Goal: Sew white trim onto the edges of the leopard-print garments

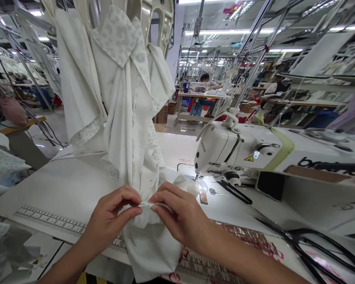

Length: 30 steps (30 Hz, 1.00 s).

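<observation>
A white garment (118, 102) with pale grey spotted patches hangs from a cream hanger clamp and drapes down onto the sewing table (85, 177). Its lower part falls over the table's front edge. My left hand (115, 215) pinches a narrow folded edge of the cloth between thumb and fingers. Close beside it on the right, my right hand (180, 211) pinches the same edge. A short strip of the fold shows between the two sets of fingertips. Just right of my right hand is the needle area of a white sewing machine (219, 150).
Black-handled scissors (307, 240) lie at the right front, with black tweezers (235, 192) near the machine. Printed ruler strips (59, 223) run along the table's front edge. A cream hanger clamp (159, 19) hangs above. Another person (207, 81) sits at a table farther back.
</observation>
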{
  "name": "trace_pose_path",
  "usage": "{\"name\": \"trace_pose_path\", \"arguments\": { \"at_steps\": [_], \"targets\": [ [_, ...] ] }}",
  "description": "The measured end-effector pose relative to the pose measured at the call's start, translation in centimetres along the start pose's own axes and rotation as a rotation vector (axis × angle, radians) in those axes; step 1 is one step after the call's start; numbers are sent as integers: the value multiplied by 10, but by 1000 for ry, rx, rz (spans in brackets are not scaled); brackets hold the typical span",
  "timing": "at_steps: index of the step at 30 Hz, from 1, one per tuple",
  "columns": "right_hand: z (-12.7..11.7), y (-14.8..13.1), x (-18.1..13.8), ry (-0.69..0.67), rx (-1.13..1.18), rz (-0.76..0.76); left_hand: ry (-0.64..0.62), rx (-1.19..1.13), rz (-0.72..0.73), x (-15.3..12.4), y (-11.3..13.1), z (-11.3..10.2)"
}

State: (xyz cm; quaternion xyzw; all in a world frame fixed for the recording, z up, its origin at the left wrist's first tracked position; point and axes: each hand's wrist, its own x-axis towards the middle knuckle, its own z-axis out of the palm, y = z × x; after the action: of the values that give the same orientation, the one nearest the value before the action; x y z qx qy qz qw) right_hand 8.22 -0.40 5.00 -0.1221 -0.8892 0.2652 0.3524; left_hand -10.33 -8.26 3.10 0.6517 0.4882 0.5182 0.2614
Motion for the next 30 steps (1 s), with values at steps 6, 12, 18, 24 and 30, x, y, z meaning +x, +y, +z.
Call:
{"name": "trace_pose_path", "arguments": {
  "at_steps": [6, 12, 18, 24, 30],
  "targets": [
    [-4, -1, 1, -26, -83, -54, -58, 36, -13, 9, 4, -1],
    [-6, 1, 2, 17, -135, -117, -114, 110, -35, 12, 7, 0],
    [-3, 0, 0, 121, -163, -190, -90, 69, 88, 13, 11, 5],
    [1, 4, -3, 210, -153, -257, -3, 155, 144, 9, 13, 8],
    [-11, -9, 3, 109, -152, 16, 100, 143, 123, 6, 23, -8]
  ]
}}
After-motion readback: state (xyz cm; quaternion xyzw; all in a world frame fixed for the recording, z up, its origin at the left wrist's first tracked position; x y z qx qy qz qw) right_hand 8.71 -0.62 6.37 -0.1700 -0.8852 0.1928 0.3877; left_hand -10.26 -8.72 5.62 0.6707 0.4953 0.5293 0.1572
